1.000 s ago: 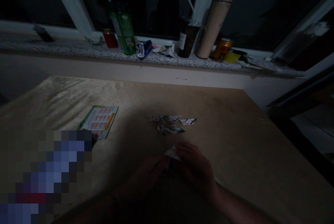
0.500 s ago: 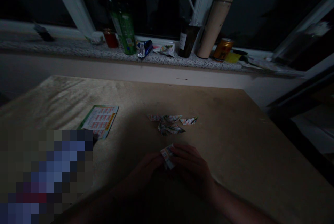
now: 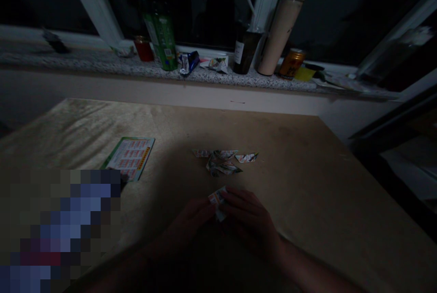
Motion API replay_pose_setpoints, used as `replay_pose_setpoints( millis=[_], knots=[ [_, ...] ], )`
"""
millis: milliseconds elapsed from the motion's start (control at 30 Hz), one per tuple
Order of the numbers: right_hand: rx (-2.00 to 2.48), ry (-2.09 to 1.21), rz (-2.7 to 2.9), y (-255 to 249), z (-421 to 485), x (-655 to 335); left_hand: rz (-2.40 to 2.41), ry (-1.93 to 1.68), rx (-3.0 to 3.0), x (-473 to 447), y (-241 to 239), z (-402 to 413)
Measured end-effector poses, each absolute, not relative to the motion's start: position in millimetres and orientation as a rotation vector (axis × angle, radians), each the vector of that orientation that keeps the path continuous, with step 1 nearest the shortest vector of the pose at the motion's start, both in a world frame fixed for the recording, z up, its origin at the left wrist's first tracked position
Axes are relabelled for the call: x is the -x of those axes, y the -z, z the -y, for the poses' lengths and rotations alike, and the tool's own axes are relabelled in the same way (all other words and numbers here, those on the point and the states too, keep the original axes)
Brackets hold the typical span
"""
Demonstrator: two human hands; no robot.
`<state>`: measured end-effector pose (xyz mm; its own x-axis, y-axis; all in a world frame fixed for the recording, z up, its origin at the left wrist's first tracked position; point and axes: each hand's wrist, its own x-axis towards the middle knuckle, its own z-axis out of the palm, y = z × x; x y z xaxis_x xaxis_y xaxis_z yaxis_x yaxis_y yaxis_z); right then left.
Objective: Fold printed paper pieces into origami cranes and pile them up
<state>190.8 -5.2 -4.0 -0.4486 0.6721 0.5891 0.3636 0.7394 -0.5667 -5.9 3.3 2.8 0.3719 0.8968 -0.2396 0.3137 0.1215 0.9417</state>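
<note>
A small folded piece of printed paper [image 3: 218, 201] is held between both hands near the table's front. My left hand [image 3: 195, 216] grips its left edge, fingers closed together. My right hand [image 3: 248, 213] is closed on its right side, with the fingers lying over the paper's face. Just beyond them on the table lie several folded strips of printed paper [image 3: 223, 165], pointed at the ends. One such strip [image 3: 247, 158] sits a little to the right of the others. Shadow hides my thumbs and the paper's underside.
A stack of printed sheets [image 3: 131, 155] lies on the brown table [image 3: 300, 165] at left, beside a pixelated patch. On the granite windowsill [image 3: 201, 75] stand a green bottle [image 3: 165, 40], a dark cup with a straw [image 3: 245, 52], a tall pink flask [image 3: 282, 31] and an orange can [image 3: 292, 63].
My left fingers have shifted slightly over the paper's lower left edge, and the paper has moved a touch left. The strips on the table stay put.
</note>
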Motion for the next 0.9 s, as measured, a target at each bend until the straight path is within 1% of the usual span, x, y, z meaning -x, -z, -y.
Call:
replay_pose_setpoints(
  millis=[133, 300, 467, 600, 733, 800, 900],
  knots=[
    [0.773, -0.459, 2.086, 6, 6, -192, -0.841, -0.619, -1.229, 2, -6, -6],
    [0.744, -0.395, 2.108, 8, 4, -191, -0.868, -0.613, -1.170, 0, -4, -6],
    [0.740, -0.470, 2.095, 11, 5, -193, -0.858, -0.599, -1.187, -2, -3, -7],
    [0.842, -0.686, 1.960, 8, 10, -193, -0.926, -0.531, -1.206, -2, -7, -6],
    [1.101, -0.953, 1.527, 6, 13, -188, -0.999, -0.452, -1.221, -2, -13, -4],
    [1.117, -1.173, 1.482, 8, 12, -185, -1.017, -0.403, -1.266, -1, -14, -4],
    [1.122, -1.321, 1.523, 10, 10, -184, -1.022, -0.374, -1.348, 0, -12, -5]
  ],
)
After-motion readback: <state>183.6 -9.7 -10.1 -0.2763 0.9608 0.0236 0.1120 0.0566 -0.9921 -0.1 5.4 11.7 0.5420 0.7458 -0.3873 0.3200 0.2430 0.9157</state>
